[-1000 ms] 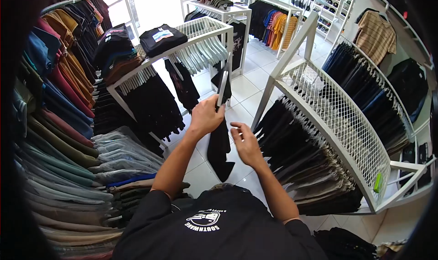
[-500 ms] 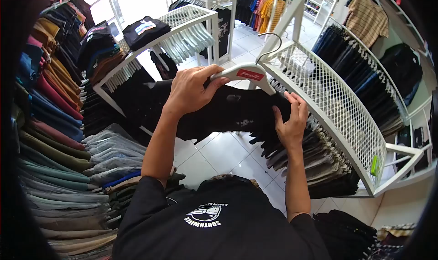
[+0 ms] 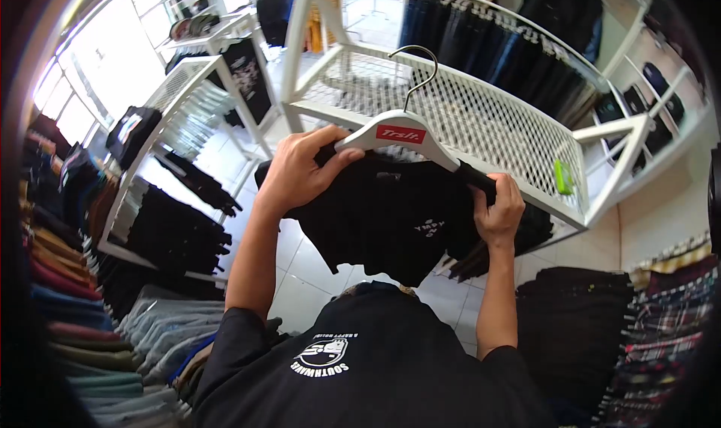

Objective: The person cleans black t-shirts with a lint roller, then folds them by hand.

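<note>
Among shop racks (image 3: 299,45), we hold the hanger (image 3: 364,137) crosswise, left hand (image 3: 300,169) clamping it nearer the hook (image 3: 435,66), right hand (image 3: 499,214) gripping the black shirt (image 3: 368,221).

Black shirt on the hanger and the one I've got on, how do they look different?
The hung shirt bears small, scattered pale lettering; the worn shirt has a larger, rounded white logo with "SOUTHWAVES" on it. The hung shirt drapes from a pale hanger with a red label, while the worn shirt covers your upper body. Both are black with pale prints.
</note>
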`<state>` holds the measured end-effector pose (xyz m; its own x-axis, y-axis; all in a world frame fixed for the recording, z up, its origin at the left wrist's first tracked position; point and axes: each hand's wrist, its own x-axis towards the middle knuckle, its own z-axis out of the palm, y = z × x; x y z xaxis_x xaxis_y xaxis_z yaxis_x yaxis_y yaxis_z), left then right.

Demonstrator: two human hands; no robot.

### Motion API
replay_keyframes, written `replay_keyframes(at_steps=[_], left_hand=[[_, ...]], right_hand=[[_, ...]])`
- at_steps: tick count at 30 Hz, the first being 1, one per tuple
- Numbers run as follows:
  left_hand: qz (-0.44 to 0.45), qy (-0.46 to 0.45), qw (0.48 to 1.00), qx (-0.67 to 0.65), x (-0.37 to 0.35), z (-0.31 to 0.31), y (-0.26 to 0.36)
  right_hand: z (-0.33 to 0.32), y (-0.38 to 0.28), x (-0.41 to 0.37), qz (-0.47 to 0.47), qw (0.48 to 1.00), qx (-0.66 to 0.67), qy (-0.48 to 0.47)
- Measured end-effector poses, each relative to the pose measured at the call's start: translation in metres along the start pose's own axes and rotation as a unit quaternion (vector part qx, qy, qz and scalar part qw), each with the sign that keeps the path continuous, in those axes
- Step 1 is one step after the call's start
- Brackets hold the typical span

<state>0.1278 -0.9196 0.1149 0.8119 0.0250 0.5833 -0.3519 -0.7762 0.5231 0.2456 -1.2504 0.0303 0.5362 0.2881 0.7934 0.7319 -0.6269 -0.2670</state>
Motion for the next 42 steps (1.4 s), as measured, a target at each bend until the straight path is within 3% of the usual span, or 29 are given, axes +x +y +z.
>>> replay_keyframes(at_steps=[2, 4, 8, 11, 14, 20, 23, 24, 26, 28, 29, 32, 34, 37, 42], left_hand=[[-0.079, -0.118, 0.984, 0.104, 0.006, 0.006, 0.011], [-0.082, -0.132, 0.981, 0.116, 0.004, 0.019, 0.000], [-0.085, -0.083, 0.990, 0.074, 0.007, 0.047, -0.019], [-0.036, 0.046, 0.996, 0.073, 0.017, 0.070, -0.025], [0.009, 0.089, 0.990, 0.109, 0.039, 0.075, -0.022], [0.066, 0.115, 0.976, 0.174, 0.099, 0.059, -0.026], [0.061, 0.066, 0.977, 0.193, 0.142, 0.045, -0.027], [0.043, 0.054, 0.981, 0.180, 0.160, 0.039, -0.025], [0.088, 0.066, 0.976, 0.186, 0.205, 0.028, -0.031], [0.076, 0.045, 0.975, 0.203, 0.269, 0.013, -0.034], [0.110, 0.069, 0.976, 0.177, 0.300, 0.013, -0.038], [0.024, 0.005, 0.982, 0.188, 0.390, 0.029, -0.061], [0.068, 0.011, 0.974, 0.218, 0.421, 0.070, -0.103], [-0.020, -0.057, 0.975, 0.215, 0.428, 0.154, -0.181], [-0.044, -0.117, 0.979, 0.163, 0.398, 0.258, -0.272]], right_hand=[[-0.023, 0.018, -0.008, 0.016, 0.999, -0.029, 0.007], [-0.044, 0.038, -0.016, 0.035, 0.998, -0.044, 0.009], [-0.069, 0.060, -0.024, 0.077, 0.996, -0.048, 0.003], [-0.075, 0.068, -0.016, 0.101, 0.994, -0.038, 0.008], [-0.082, 0.075, 0.003, 0.102, 0.994, -0.039, 0.009], [-0.085, 0.094, 0.061, 0.063, 0.996, -0.056, -0.004], [-0.083, 0.105, 0.101, 0.046, 0.997, -0.062, -0.012], [-0.084, 0.104, 0.118, 0.056, 0.998, -0.039, -0.018], [-0.091, 0.109, 0.165, 0.120, 0.989, -0.002, -0.084], [-0.089, 0.133, 0.219, 0.071, 0.996, -0.030, -0.053], [-0.089, 0.141, 0.251, 0.070, 0.995, -0.037, -0.057], [-0.061, 0.197, 0.328, 0.084, 0.989, -0.034, -0.113], [-0.013, 0.254, 0.345, 0.104, 0.981, -0.057, -0.152], [0.077, 0.309, 0.309, 0.155, 0.973, -0.068, -0.157], [0.174, 0.372, 0.234, 0.218, 0.946, -0.093, -0.222]])
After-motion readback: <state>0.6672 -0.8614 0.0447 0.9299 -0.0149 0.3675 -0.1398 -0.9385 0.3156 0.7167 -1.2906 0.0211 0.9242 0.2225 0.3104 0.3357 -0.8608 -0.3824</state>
